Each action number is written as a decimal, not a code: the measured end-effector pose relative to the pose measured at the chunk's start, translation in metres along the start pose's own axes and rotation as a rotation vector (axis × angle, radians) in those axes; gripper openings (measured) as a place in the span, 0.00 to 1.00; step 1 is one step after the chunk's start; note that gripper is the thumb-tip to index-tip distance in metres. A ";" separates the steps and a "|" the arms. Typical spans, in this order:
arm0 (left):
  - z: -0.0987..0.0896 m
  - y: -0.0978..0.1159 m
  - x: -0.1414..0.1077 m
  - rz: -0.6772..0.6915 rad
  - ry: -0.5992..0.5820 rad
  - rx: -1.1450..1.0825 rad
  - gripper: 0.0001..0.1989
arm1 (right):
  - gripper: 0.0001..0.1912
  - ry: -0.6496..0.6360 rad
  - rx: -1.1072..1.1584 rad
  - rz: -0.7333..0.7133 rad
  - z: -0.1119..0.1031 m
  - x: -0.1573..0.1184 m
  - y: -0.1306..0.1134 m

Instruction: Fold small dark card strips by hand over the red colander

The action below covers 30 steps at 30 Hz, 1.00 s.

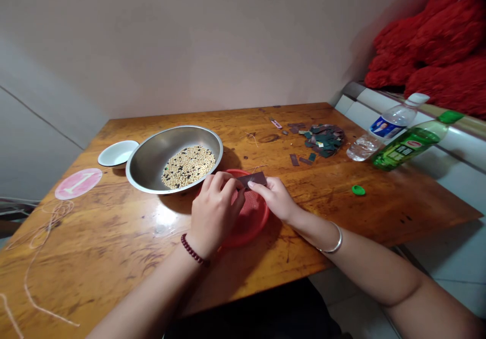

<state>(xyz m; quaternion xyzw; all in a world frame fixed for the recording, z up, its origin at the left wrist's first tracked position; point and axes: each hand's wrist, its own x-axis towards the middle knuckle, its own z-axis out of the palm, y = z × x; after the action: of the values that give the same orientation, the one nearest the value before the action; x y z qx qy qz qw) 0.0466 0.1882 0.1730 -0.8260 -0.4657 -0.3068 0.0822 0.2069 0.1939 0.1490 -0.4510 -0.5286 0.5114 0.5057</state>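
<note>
Both hands meet above a red perforated plastic basket (248, 222) on the wooden table. My right hand (276, 196) pinches a small dark brown rectangular piece (258, 178) between thumb and fingers. Curled fingers of my left hand (215, 204) touch the left end of the same piece; what their tips grip is too small to tell. Just behind the left hand stands a wide steel bowl (146, 164) holding many pale beads (189, 169) with black ones mixed in.
A white bowl (117, 152), a pink disc marked 1 (79, 183) and loose string (49, 227) lie left. At right are a pile of dark pieces (324, 139), a clear bottle (385, 127), a green bottle (412, 146) and a green cap (358, 190).
</note>
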 end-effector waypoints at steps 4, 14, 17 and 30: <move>0.000 0.000 0.000 0.005 0.005 -0.003 0.04 | 0.14 -0.009 0.007 0.007 0.000 0.000 0.000; -0.003 0.001 0.000 -0.004 -0.003 0.044 0.05 | 0.14 -0.011 -0.022 -0.001 -0.001 -0.001 0.001; -0.003 0.001 0.001 -0.006 -0.004 0.048 0.05 | 0.14 -0.005 -0.012 0.002 -0.001 -0.001 0.001; 0.002 0.002 -0.001 0.000 -0.008 0.049 0.02 | 0.14 -0.002 -0.018 0.006 -0.001 0.000 0.004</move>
<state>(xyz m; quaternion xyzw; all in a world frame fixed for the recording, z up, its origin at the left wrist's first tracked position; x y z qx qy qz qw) 0.0485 0.1869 0.1711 -0.8250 -0.4732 -0.2922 0.1006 0.2079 0.1943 0.1447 -0.4566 -0.5324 0.5085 0.4995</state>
